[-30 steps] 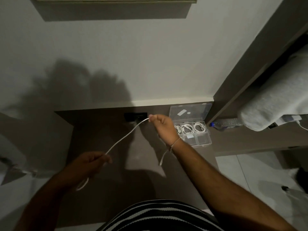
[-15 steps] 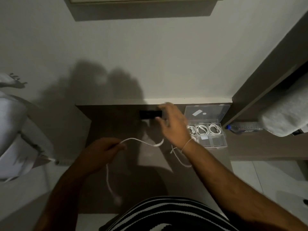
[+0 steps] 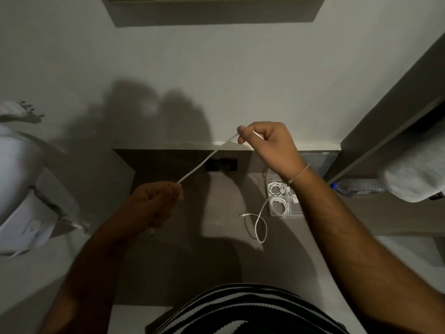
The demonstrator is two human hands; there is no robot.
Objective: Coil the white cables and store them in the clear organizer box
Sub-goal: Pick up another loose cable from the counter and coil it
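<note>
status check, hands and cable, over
Left hand and right hand pinch thin white cable taut. Clear plastic organizer box open. Second white cable loose beside it.

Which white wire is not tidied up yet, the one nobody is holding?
Find the brown desk, then the clear plastic organizer box at its right side. Just left of the box, a thin loose white cable lies on the desk in one open loop. The box's cables are tightly coiled.

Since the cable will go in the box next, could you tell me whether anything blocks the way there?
Only the right forearm covers part of the open box; a loose cable lies before it.
</note>
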